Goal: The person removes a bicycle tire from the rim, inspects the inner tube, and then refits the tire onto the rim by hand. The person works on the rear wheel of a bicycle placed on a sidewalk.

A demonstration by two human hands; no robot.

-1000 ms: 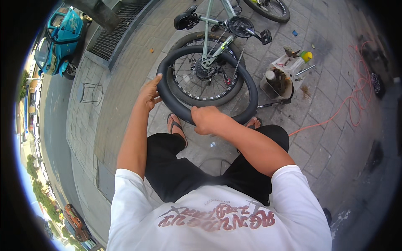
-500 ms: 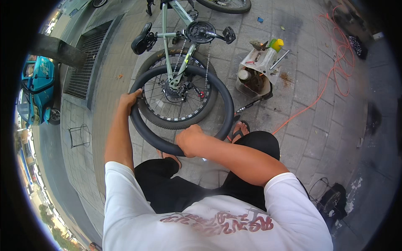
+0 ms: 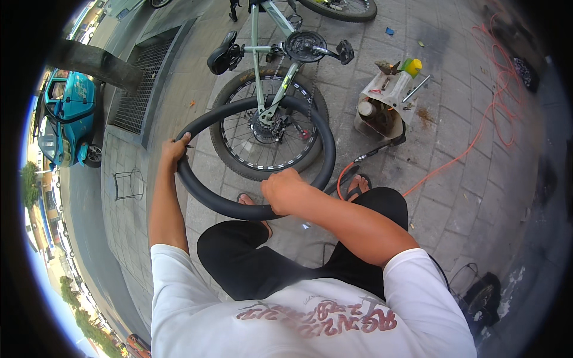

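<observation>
An inflated-looking black inner tube (image 3: 228, 204) forms a ring above my sandalled feet, overlapping the rear wheel (image 3: 245, 168) of a pale green bicycle (image 3: 273, 22) lying on the paving. My left hand (image 3: 175, 147) is closed round the tube's left side, thumb uppermost. My right hand (image 3: 283, 190) is closed on the near part of the ring, knuckles up, hiding that stretch of rubber. An orange air hose (image 3: 340, 182) with a black fitting (image 3: 376, 150) lies just right of the ring.
A cut plastic container (image 3: 385, 89) holds bottles and tools to the right, beside loose orange hose (image 3: 453, 161). A wire stand (image 3: 126, 185), metal grate (image 3: 134, 95), post (image 3: 95, 65) and turquoise vehicle (image 3: 71, 104) are leftward. A second bicycle wheel (image 3: 337, 15) shows beyond.
Both hands still grip the tube. The ring has shifted left relative to the bike's wheel, my left hand moving outward with it. The view has swung, so the surroundings sit differently.
</observation>
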